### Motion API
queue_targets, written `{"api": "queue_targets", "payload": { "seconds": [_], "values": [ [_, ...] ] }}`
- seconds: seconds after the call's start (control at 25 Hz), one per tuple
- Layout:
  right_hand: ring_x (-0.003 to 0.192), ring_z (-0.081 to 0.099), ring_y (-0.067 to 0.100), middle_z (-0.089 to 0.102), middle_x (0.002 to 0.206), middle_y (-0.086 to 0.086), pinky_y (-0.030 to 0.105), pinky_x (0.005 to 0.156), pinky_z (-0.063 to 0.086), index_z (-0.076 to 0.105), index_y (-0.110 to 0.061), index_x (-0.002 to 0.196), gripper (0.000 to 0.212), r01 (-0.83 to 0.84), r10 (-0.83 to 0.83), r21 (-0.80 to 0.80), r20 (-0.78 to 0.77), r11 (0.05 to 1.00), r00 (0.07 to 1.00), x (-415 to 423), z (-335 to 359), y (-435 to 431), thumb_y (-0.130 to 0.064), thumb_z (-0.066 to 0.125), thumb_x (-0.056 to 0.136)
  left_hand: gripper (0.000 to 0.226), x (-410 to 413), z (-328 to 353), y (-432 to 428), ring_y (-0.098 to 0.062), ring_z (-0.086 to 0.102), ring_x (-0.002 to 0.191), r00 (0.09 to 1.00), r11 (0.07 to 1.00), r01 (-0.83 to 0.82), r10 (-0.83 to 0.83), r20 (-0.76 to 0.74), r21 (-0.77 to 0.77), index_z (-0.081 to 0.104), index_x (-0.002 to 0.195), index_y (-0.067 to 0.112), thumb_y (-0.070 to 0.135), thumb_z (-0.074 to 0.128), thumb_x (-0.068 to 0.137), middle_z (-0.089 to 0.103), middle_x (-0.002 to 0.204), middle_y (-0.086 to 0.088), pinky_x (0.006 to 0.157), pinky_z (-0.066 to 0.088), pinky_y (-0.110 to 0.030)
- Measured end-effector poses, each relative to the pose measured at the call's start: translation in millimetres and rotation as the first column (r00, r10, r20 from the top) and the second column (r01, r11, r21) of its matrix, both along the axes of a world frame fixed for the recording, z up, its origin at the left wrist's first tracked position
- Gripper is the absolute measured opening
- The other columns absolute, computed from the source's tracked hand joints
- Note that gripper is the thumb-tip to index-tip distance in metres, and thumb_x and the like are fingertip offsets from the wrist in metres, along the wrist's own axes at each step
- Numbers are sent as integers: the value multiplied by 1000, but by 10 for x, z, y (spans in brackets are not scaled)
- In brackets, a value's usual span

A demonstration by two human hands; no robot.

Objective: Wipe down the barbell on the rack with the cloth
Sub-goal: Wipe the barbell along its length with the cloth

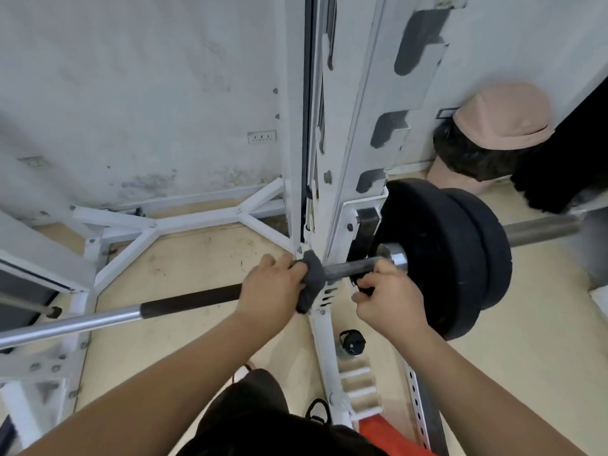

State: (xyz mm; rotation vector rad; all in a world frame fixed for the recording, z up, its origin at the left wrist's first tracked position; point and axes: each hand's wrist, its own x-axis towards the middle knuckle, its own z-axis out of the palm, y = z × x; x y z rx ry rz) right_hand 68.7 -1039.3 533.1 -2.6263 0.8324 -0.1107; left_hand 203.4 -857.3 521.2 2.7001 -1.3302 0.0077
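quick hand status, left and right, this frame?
Left hand: grips the cloth wrapped on the bar.
Right hand: fingers curled on a dark piece under the bar; what it is cannot be told.

Left of the left hand (273, 284), which grips the cloth (312, 278) round the barbell (190, 299), the shaft runs bare over open floor (197, 258) — a long free stretch; the rack's white base braces (148, 225) lie low behind it, well apart. Between the hands only a short bare length of shaft shows; the rack upright (332, 192) stands just behind it. The right hand (385, 291), curled on a dark fitting (360, 286) under the bar, sits just beside the chrome collar (393, 255); the black weight plates (441, 258) wall off the way right — beyond them the sleeve end (543, 228) is bare.
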Motion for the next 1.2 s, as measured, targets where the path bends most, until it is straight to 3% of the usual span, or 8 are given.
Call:
{"api": "queue_targets", "payload": {
  "seconds": [0.16,0.36,0.48,0.6,0.72,0.92,1.08,1.2],
  "values": [
    [92,68,21,69,97,-7,28,66,48,77,-27,91,17,-105,99,-15,-230,994,968,108,383,-173,-41,67,88,22,-335,-46,-623,-35,57,95,997,996,51,-55,-54,-73,67,103,18,14,71,82,65,102,-6,71,52,-44],
    [84,57,24,66,84,-2,41,63,52,80,-18,90,12,-48,170,-362,313,931,934,-42,827,-431,-24,70,92,32,-39,-33,46,-30,56,83,997,996,81,-81,-2,-37,70,104,21,15,84,76,63,95,-2,57,50,-39],
    [87,57,32,64,94,7,48,69,49,79,-13,106,22,32,163,-512,332,858,929,-119,850,-668,-25,71,90,24,-35,156,53,-27,56,79,1000,1000,-13,13,14,-15,69,97,20,18,84,79,60,87,-1,49,43,-35],
    [104,57,38,62,112,13,45,78,52,70,-8,126,46,160,-26,-468,279,869,960,-136,753,-775,-27,77,85,35,-268,236,-517,-28,59,92,990,978,142,-138,40,-152,70,114,18,16,80,81,66,107,-2,58,53,-38],
    [101,56,39,62,106,12,40,68,50,73,-8,118,39,211,-49,-456,342,864,938,-77,663,-785,-17,77,81,46,-428,187,-1016,-27,57,95,935,930,354,-348,74,-102,67,125,22,27,77,81,67,119,2,68,51,-39],
    [98,55,39,62,106,12,41,67,49,72,-9,120,37,272,-73,-479,394,835,916,-64,566,-759,-18,69,84,40,-453,310,-957,-31,50,112,975,968,222,-222,-18,118,56,134,19,22,53,94,59,124,-4,77,46,-40],
    [99,53,37,63,109,11,41,65,50,71,-9,123,39,282,-87,-462,398,841,913,-68,534,-755,-19,68,86,31,-266,416,-657,-31,51,114,1000,960,13,-19,19,279,58,124,18,15,62,94,57,118,-7,69,40,-38],
    [99,53,37,63,108,11,43,65,51,71,-9,123,39,281,-89,-453,400,846,912,-53,530,-754,-18,69,85,31,-393,469,-886,-32,55,104,993,970,115,-120,7,213,64,117,17,7,64,88,60,107,-8,63,35,-37]
  ]
}}
